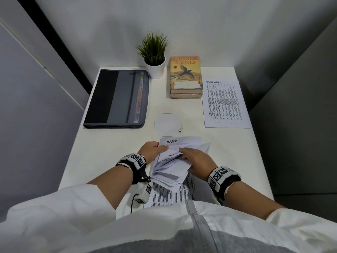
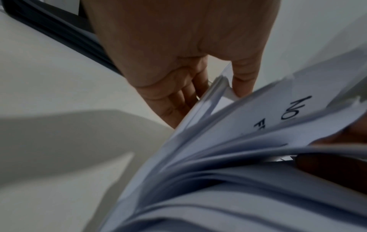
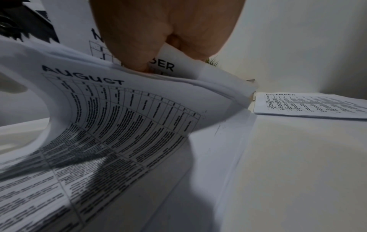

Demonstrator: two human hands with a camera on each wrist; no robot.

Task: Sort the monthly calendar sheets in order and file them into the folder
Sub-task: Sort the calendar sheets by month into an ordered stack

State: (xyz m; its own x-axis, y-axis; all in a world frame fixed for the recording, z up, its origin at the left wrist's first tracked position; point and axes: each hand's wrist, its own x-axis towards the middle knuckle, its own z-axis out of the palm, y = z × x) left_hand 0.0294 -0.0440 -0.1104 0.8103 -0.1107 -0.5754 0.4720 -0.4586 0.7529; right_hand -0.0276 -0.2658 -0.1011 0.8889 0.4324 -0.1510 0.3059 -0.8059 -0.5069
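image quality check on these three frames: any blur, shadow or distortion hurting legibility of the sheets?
Head view: wide-angle bend at the walls; the December sheet heading is readable, its grid text mushy. Left wrist: left hand and fanned stack soft, only letter fragments legible. Right wrist: the August sheet heading is sharp, its lower part under dark shadow, and the right hand blurred.

office desk nook | white desk (image 1: 228, 161), zip folder (image 1: 116, 99), stacked books (image 1: 186, 77), potted plant (image 1: 155, 55)
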